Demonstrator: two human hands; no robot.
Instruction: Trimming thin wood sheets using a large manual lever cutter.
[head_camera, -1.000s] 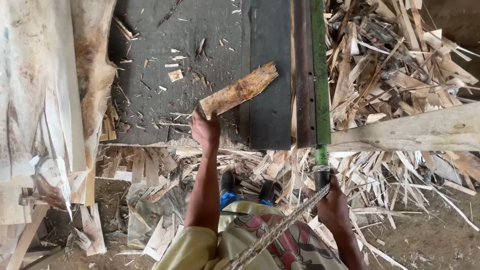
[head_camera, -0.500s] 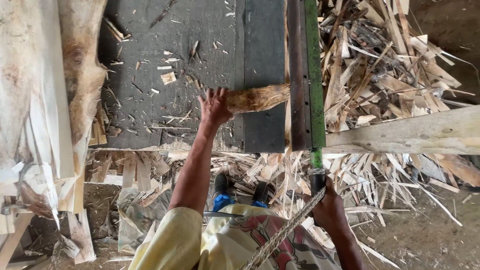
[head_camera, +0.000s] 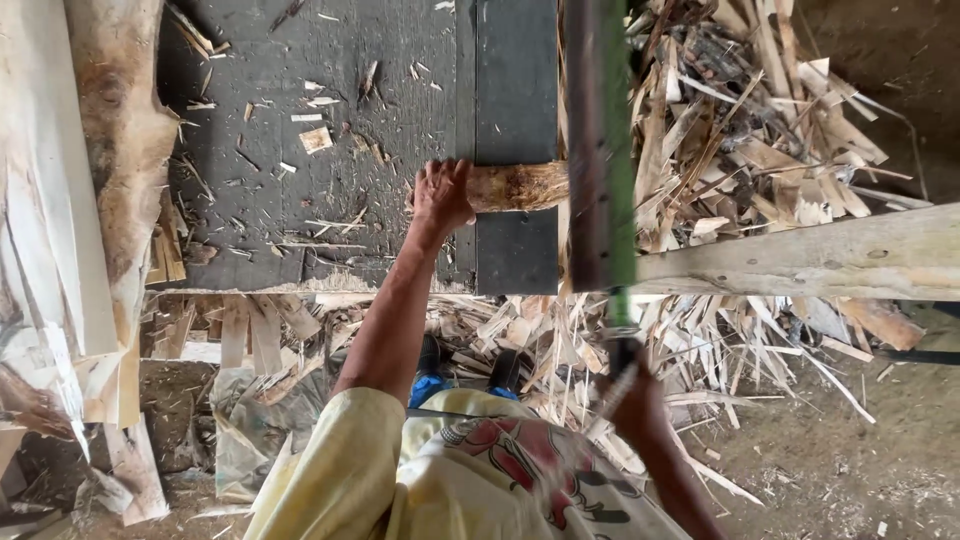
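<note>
Fingers (head_camera: 447, 183) of the left hand (head_camera: 440, 195) wrap the near end of a short piece of log (head_camera: 518, 186), holding it flat on the dark worn table (head_camera: 330, 150); the right hand (head_camera: 632, 402) is blurred and low in the view, closed round the lower end of a long green-edged bar (head_camera: 612, 150), though how its single fingers sit cannot be told. Head view, the only one: the log lies crosswise on the dark plank (head_camera: 516, 100) at the table's right side, its far end touching or passing under the bar; which of the two is hidden by blur. Progress, as a judgement: the piece appears set in place against the bar and gripped, with no fresh split or cut visible in it, so the working of this piece seems yet to come; the large heap of split slivers (head_camera: 760, 140) beyond the bar and the scraps (head_camera: 560, 330) below the table edge suggest much like work already done. Description of the log: short, roughly round, brown and rough-barked, paler and fibrous toward the held end, lying level. Also present: pale sawn boards (head_camera: 60, 200) and a bark-edged slab (head_camera: 120, 130) at left, a pale beam (head_camera: 800, 262) running right from the table, chips scattered on the table top, a yellow sleeve (head_camera: 330, 460), earth floor (head_camera: 850, 450).
</note>
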